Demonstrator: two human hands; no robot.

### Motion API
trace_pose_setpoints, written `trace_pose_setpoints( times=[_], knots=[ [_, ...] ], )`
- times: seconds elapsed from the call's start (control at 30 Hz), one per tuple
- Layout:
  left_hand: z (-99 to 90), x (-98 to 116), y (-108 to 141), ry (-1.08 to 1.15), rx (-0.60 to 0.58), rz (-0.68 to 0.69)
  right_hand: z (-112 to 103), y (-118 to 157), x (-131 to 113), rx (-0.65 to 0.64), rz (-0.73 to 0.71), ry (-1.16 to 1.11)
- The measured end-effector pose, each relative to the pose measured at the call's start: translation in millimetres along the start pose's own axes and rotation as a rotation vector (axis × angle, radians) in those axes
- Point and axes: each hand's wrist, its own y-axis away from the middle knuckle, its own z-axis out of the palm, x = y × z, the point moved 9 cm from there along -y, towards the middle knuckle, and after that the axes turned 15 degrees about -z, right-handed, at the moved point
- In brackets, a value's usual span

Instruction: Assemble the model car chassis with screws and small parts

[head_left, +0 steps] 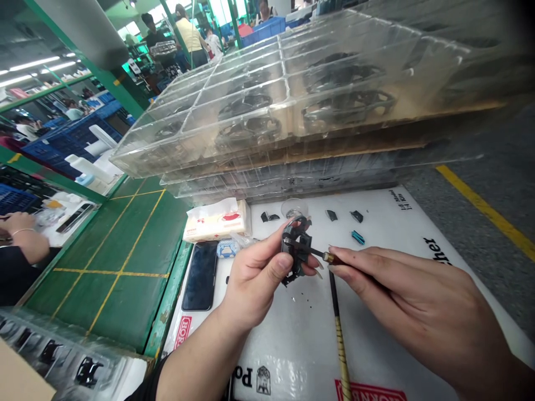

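Right, head view, and here we go: your left hand (254, 273) is closed around a black plastic part (297, 246), fingers curled behind it and thumb across the front, holding it up above the white printed mat (292, 345). Your right hand (413, 301) comes in from the other side, pinched narrow on a slim screwdriver (311, 250) with a brass collar, and its dark shaft runs right into the part. The tip itself is hidden from here.

Just below, a long black-and-yellow rod (339, 328) lies on the mat, passing under your right hand. Up ahead sit small black pieces (331, 215), a teal piece (358, 238) and a clear round cup (294, 207). Tiny dark specks (301, 301) dot the mat under the part.

To your left are a tissue box (215, 221) and a smartphone (201, 275), face up, beside the green worktop (125, 273) with its yellow lines. Stacked clear trays (284, 106) loom overhead, with black parts in their compartments. Far left, a co-worker's hand (25, 236) with a bracelet works at the next spot, well apart from yours.
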Motion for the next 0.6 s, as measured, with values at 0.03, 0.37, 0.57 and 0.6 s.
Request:
trace_pose_setpoints(
  times=[0.03,0.37,0.57,0.6],
  knots=[
    [-0.4,0.1,-0.2,0.0,0.002,0.0,0.1,-0.2,0.1,-0.005,0.002,0.004],
    [5.6,3.7,-4.1,0.032,-0.039,-0.004,-1.0,3.6,2.0,-0.007,0.01,0.051],
    [4.9,2.3,-4.1,0.023,-0.056,-0.01,-2.4,0.6,4.2,-0.014,0.031,0.004],
    [4.8,1.9,-4.1,0.021,-0.058,-0.015,-2.3,0.2,5.0,-0.014,0.038,-0.011]
  ],
)
